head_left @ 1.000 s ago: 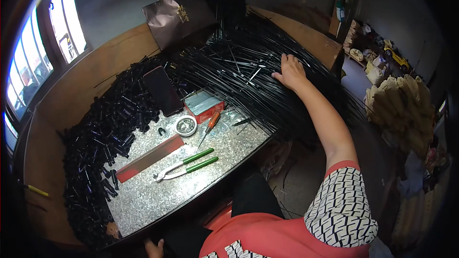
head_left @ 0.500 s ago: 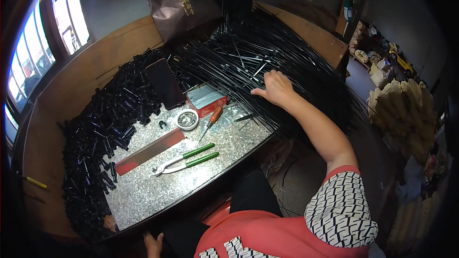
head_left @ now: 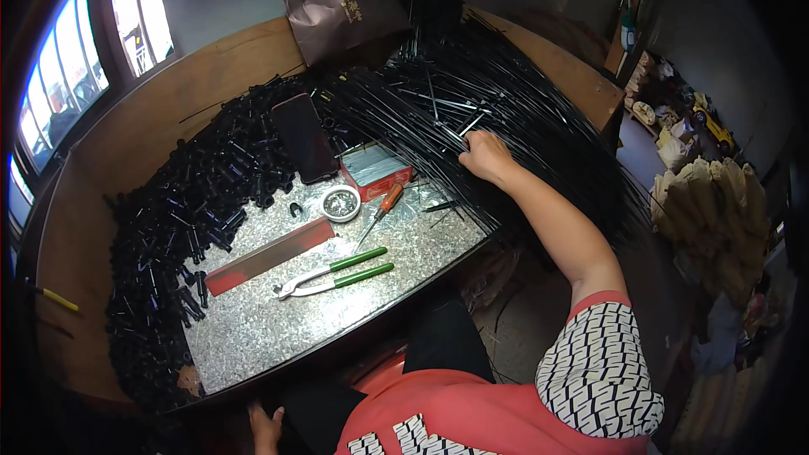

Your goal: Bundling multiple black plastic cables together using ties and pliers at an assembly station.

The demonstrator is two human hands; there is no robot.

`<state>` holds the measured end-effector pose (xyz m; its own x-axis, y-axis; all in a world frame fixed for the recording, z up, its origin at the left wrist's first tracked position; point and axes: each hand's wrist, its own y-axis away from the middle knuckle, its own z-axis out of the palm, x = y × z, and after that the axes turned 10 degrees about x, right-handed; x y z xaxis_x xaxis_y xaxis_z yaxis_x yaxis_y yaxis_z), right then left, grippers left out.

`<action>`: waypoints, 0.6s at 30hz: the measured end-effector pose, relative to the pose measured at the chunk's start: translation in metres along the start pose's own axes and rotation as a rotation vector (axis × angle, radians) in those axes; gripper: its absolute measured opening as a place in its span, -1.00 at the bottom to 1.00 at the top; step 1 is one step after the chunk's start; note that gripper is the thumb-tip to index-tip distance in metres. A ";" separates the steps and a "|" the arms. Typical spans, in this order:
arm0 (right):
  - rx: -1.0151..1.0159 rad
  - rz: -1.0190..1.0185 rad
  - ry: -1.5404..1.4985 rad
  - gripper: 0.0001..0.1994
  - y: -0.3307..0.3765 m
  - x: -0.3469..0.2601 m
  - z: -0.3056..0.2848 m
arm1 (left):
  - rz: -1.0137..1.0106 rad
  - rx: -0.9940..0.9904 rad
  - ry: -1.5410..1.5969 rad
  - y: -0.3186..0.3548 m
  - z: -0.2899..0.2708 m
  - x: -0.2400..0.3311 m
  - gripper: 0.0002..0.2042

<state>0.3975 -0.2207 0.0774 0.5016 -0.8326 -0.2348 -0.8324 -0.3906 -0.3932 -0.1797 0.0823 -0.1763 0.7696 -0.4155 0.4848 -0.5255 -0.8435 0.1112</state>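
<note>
My right hand (head_left: 486, 157) is closed, its fingers pinching among a heap of long thin black rods (head_left: 539, 118) at the right of the table. A few pale, shiny rod ends cross just beyond its fingertips. Low in the picture, my left hand (head_left: 265, 425) hangs by my lap below the table's front edge, thumb apart from the fingers, with nothing visible in it. Nearest to my right hand lie an orange-handled screwdriver (head_left: 390, 199) and a red box (head_left: 379, 181) full of thin silvery pieces.
Green-handled pincers (head_left: 337, 276), a red-and-grey bar (head_left: 270, 258) and a small white dish (head_left: 340, 203) of tiny metal parts lie on the speckled tabletop (head_left: 253, 329). Black tubular parts (head_left: 168, 244) heap up at left. A dark phone (head_left: 303, 136) and a brown paper bag (head_left: 345, 17) are farther back.
My right hand has dropped slightly and closed onto the rods; its thumb stood out before. The whole view has shifted a little. My left hand stays low by my lap.
</note>
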 end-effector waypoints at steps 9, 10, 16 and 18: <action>0.076 0.007 -0.073 -0.69 -0.014 0.010 -0.010 | 0.017 0.026 -0.068 0.003 0.001 -0.006 -0.31; 0.042 0.021 -0.076 -0.66 -0.017 0.010 -0.015 | 0.015 0.025 -0.068 0.003 0.001 -0.007 -0.31; 0.075 -0.034 -0.013 -0.70 -0.025 0.009 -0.029 | 0.007 0.028 -0.076 0.002 0.001 -0.003 -0.30; 0.102 -0.071 0.032 -0.73 -0.024 0.006 -0.030 | 0.017 0.006 -0.053 0.001 0.000 -0.004 -0.28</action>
<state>0.4137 -0.2283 0.1125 0.5492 -0.8171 -0.1756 -0.7659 -0.4081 -0.4968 -0.1836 0.0827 -0.1785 0.7788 -0.4472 0.4399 -0.5365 -0.8382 0.0977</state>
